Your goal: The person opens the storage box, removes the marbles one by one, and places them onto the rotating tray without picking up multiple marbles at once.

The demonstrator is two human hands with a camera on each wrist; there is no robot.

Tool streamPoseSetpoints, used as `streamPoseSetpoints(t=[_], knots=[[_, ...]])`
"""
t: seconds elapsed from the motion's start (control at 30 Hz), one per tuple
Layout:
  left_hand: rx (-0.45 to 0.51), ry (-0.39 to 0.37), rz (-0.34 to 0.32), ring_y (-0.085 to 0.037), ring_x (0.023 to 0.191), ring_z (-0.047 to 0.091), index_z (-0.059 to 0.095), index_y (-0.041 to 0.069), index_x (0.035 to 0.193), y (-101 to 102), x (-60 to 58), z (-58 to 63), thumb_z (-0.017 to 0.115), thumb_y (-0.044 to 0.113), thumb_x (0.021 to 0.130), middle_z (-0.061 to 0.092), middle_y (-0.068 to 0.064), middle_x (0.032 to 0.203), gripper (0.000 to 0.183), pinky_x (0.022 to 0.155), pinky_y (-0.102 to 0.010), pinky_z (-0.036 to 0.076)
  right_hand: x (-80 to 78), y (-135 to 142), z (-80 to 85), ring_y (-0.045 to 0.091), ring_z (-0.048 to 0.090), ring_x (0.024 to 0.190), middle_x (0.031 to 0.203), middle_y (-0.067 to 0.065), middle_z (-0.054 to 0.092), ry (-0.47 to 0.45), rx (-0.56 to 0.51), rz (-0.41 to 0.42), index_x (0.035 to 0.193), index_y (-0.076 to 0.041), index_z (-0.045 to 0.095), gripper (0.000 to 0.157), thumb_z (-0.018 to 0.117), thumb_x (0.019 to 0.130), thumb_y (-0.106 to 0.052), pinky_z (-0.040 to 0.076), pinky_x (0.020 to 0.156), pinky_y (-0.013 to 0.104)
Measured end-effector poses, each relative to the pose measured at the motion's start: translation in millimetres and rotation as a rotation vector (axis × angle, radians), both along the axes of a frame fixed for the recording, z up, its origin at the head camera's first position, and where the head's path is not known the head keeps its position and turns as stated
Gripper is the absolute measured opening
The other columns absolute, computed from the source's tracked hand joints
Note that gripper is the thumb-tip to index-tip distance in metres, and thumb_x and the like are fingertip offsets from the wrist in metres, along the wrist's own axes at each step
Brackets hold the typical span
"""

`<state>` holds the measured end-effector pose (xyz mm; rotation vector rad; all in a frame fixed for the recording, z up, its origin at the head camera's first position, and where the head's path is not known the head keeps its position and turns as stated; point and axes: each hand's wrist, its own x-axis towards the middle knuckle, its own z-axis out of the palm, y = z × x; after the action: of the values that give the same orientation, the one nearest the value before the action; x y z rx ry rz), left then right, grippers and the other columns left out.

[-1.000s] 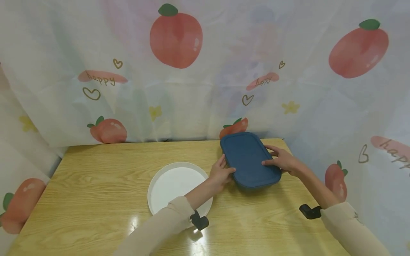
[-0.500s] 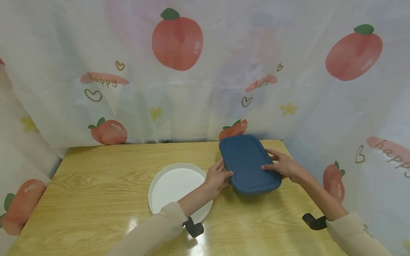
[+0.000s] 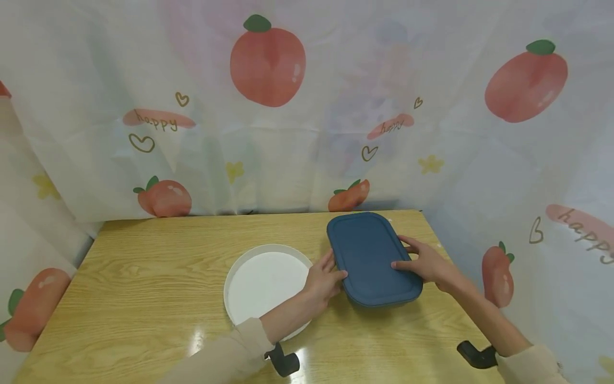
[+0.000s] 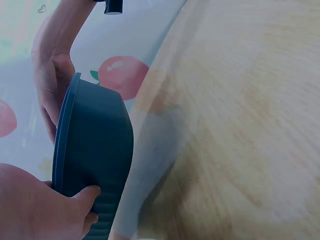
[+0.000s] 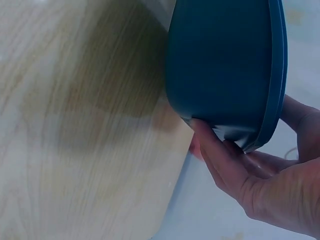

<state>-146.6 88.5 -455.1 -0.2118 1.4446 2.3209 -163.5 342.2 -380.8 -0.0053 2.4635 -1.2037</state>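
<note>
A dark blue rectangular storage box with a lid (image 3: 369, 258) is held between the two hands, over the right part of the table, its shadow on the wood. My left hand (image 3: 322, 282) grips its left side, thumb on the lid's edge and fingers under the rim. At the opposite side my right hand (image 3: 427, 261) holds it, thumb on top of the lid and fingers along the wall. The right wrist view shows those fingers (image 5: 220, 155) against the box's end wall. Beside the left forearm lies a round white tray (image 3: 264, 282), partly covered by that arm.
The wood-grain table (image 3: 153, 282) reaches back to a printed fabric backdrop (image 3: 297, 133) with fruit pictures, which also hangs on the left and right. Black wrist mounts (image 3: 283, 360) sit at both cuffs.
Both hands have brought the blue box a little nearer to the person, keeping their grip on it. The white tray stays in place; the head view has tilted slightly.
</note>
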Motion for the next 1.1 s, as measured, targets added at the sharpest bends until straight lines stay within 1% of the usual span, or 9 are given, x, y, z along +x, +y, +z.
streamPoseSetpoints(t=[0.13,0.3,0.37,0.53,0.63,0.73,0.8,1.0,1.1], knots=[[0.009,-0.001,-0.013,-0.034,0.127,0.054,0.026,0.007,0.158,0,9.7,-4.4,0.059,-0.012,0.092,0.029,-0.021,0.158,0.077,0.099,-0.047,0.049,9.2,1,-8.6,0.038,0.068,0.097,0.145,0.041,0.03,0.03,0.009,-0.002,0.158,0.001,0.013,0.09,0.073,0.093,-0.018,0.06,0.072,0.047],[0.011,0.03,-0.037,-0.035,0.134,0.046,0.02,0.005,0.159,2,17.9,-7.5,0.054,-0.015,0.091,0.025,-0.023,0.159,0.079,0.105,-0.056,0.039,18.0,4,-20.7,0.04,0.067,0.099,0.146,0.042,0.028,0.055,-0.005,-0.013,0.158,0.001,0.015,0.09,0.074,0.093,-0.018,0.06,0.072,0.047],[0.016,0.033,-0.04,-0.037,0.137,0.042,0.018,0.005,0.159,2,20.0,-8.3,0.052,-0.017,0.09,0.023,-0.023,0.16,0.08,0.106,-0.058,0.038,20.3,5,-24.5,0.04,0.067,0.099,0.146,0.042,0.027,0.062,-0.014,-0.018,0.158,0.001,0.014,0.09,0.074,0.093,-0.018,0.06,0.072,0.047],[0.029,0.034,-0.047,-0.041,0.144,0.027,0.013,0.004,0.159,1,24.5,-11.6,0.048,-0.021,0.088,0.018,-0.023,0.162,0.084,0.106,-0.055,0.04,24.7,2,-32.7,0.038,0.068,0.095,0.146,0.042,0.027,0.061,-0.045,-0.034,0.158,0.002,0.015,0.09,0.074,0.092,-0.016,0.06,0.073,0.047],[0.023,0.046,-0.046,-0.041,0.146,0.021,0.012,0.005,0.16,1,27.4,-15.5,0.047,-0.021,0.086,0.018,-0.022,0.162,0.086,0.108,-0.056,0.037,26.8,0,-38.3,0.037,0.068,0.095,0.146,0.042,0.027,0.065,-0.05,-0.039,0.157,0.002,0.016,0.09,0.075,0.091,-0.015,0.06,0.072,0.046],[0.01,0.06,-0.044,-0.041,0.147,0.017,0.012,0.005,0.16,2,30.5,-18.2,0.046,-0.02,0.085,0.018,-0.02,0.162,0.087,0.11,-0.058,0.032,28.4,-1,-44.3,0.039,0.067,0.098,0.147,0.042,0.027,0.074,-0.047,-0.043,0.157,0.002,0.018,0.089,0.075,0.091,-0.016,0.06,0.072,0.046],[0.001,0.065,-0.046,-0.04,0.148,0.014,0.011,0.005,0.16,2,32.8,-19.4,0.045,-0.02,0.085,0.017,-0.02,0.163,0.086,0.112,-0.058,0.029,29.4,-1,-47.9,0.039,0.066,0.099,0.146,0.042,0.027,0.078,-0.045,-0.041,0.157,0.002,0.018,0.089,0.075,0.091,-0.016,0.06,0.073,0.046],[-0.026,0.064,-0.058,-0.037,0.149,0.01,0.007,0.004,0.16,0,36.1,-19.6,0.043,-0.019,0.085,0.013,-0.018,0.164,0.086,0.116,-0.05,0.025,32.8,-3,-57.8,0.039,0.066,0.101,0.146,0.041,0.03,0.09,-0.061,-0.046,0.157,0.003,0.019,0.088,0.075,0.091,-0.016,0.059,0.074,0.046],[-0.045,0.072,-0.061,-0.037,0.15,0.007,0.006,0.004,0.16,-1,36.3,-19.7,0.041,-0.019,0.086,0.01,-0.019,0.164,0.085,0.117,-0.049,0.019,33.4,-5,-62.6,0.04,0.065,0.103,0.145,0.041,0.032,0.102,-0.071,-0.054,0.156,0.003,0.02,0.088,0.075,0.091,-0.016,0.059,0.075,0.045]])
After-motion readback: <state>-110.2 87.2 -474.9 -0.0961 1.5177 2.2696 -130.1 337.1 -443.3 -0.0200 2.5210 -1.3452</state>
